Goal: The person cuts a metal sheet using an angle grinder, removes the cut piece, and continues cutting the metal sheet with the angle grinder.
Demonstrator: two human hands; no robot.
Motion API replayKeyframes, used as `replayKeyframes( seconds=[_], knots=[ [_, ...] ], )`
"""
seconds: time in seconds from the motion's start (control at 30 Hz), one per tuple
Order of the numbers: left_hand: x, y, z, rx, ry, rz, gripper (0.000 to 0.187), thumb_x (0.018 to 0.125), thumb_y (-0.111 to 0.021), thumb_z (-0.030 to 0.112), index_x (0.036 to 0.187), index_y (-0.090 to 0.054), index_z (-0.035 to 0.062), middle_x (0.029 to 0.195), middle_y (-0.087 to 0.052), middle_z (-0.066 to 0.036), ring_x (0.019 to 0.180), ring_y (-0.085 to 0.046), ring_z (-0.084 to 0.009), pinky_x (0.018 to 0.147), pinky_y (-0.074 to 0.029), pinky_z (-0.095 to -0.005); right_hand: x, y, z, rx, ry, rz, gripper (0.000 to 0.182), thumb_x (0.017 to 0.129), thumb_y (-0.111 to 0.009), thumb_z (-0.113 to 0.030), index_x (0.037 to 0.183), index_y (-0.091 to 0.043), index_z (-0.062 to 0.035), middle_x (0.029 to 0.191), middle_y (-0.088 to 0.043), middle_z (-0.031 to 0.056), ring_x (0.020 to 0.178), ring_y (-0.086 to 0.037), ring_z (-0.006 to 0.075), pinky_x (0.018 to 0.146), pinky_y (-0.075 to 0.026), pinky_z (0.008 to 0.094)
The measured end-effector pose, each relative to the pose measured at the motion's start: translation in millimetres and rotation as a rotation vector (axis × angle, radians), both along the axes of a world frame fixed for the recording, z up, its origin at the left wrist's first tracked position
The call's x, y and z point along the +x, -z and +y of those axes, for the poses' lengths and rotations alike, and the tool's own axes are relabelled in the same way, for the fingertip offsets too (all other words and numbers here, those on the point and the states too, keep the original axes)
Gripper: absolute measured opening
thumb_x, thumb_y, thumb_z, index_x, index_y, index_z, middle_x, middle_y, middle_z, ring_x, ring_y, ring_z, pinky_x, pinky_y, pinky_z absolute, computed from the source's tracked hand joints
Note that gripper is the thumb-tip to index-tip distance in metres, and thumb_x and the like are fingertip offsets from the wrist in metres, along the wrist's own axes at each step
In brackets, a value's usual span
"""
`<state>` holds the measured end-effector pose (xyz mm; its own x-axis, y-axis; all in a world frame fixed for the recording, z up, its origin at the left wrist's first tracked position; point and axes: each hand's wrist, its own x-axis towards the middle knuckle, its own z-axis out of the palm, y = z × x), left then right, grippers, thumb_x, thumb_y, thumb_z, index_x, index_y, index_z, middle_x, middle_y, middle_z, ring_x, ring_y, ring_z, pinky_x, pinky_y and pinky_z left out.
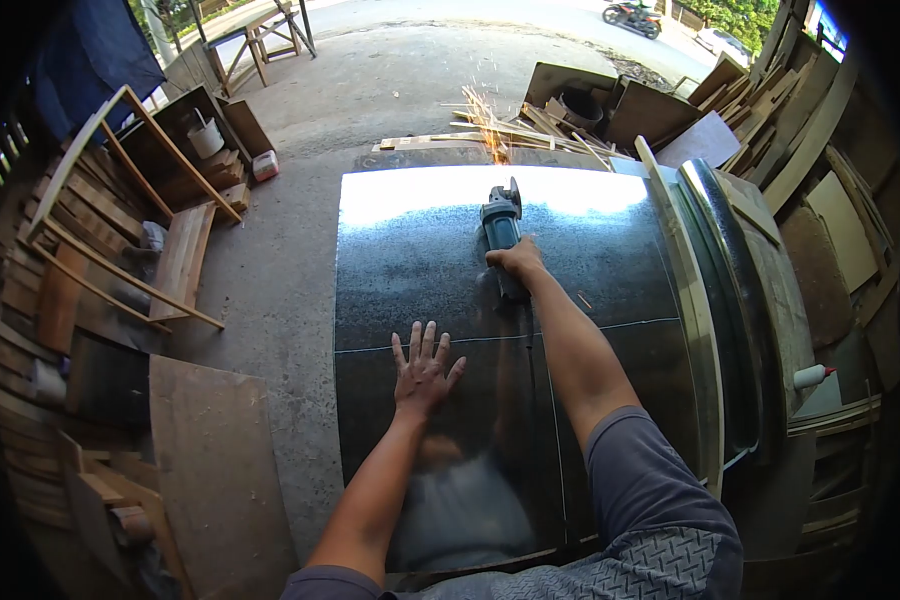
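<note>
An angle grinder (501,226) with a teal body is gripped in my right hand (520,262). Its disc is at the front, by the far part of a shiny metal sheet (420,265), and orange sparks (486,125) fly forward past the sheet's far edge. My left hand (426,372) lies flat on the sheet with its fingers spread, just below a pale line that crosses the metal. A second pale line runs lengthwise on the right part. The grinder's dark cord (530,350) trails back toward me.
A long wooden strip (690,330) runs along the sheet's right side, beside a curved roll of sheet metal (735,290). Scrap wood (770,105) is piled at the right. On the left stand a wooden frame (165,130) and a leaning board (220,460). A motorcycle (631,17) is on the road.
</note>
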<state>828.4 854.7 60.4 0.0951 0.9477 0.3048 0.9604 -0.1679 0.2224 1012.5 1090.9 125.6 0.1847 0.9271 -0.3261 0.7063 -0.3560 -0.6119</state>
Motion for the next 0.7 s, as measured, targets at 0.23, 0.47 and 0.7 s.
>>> replayKeyframes(
  seconds=[0.23, 0.47, 0.7],
  knots=[
    [-0.4, 2.5, -0.2, 0.023, 0.002, 0.006, 0.058, 0.097, -0.047, 0.053, 0.136, -0.056, 0.0097, 0.152, -0.042, -0.014, 0.147, -0.028, -0.0334, 0.119, -0.011, -0.0635, 4.3, 6.4, -0.9, 0.012, -0.005, 0.020, 0.091, 0.053, -0.086, -0.037, 0.126, -0.055, 0.0077, 0.123, -0.062, 0.0260, 0.109, -0.065, 0.0366, 0.094, -0.054, 0.0418],
    [0.8, 6.8, 1.3, 0.047, 0.003, 0.021, 0.057, 0.096, -0.049, 0.053, 0.133, -0.058, 0.0101, 0.150, -0.044, -0.014, 0.146, -0.031, -0.0332, 0.118, -0.013, -0.0642, 7.8, -7.6, -3.5, -0.030, -0.035, 0.063, 0.091, 0.054, -0.086, -0.036, 0.127, -0.055, 0.0080, 0.128, -0.061, 0.0269, 0.117, -0.062, 0.0372, 0.101, -0.051, 0.0410],
    [0.4, 9.7, 2.2, 0.051, 0.003, 0.016, 0.057, 0.096, -0.051, 0.052, 0.133, -0.058, 0.0101, 0.150, -0.044, -0.014, 0.146, -0.031, -0.0330, 0.118, -0.013, -0.0642, 8.5, 7.1, 1.8, 0.011, -0.023, 0.053, 0.091, 0.054, -0.086, -0.038, 0.127, -0.055, 0.0066, 0.124, -0.062, 0.0255, 0.111, -0.065, 0.0361, 0.095, -0.054, 0.0419]
  ],
)
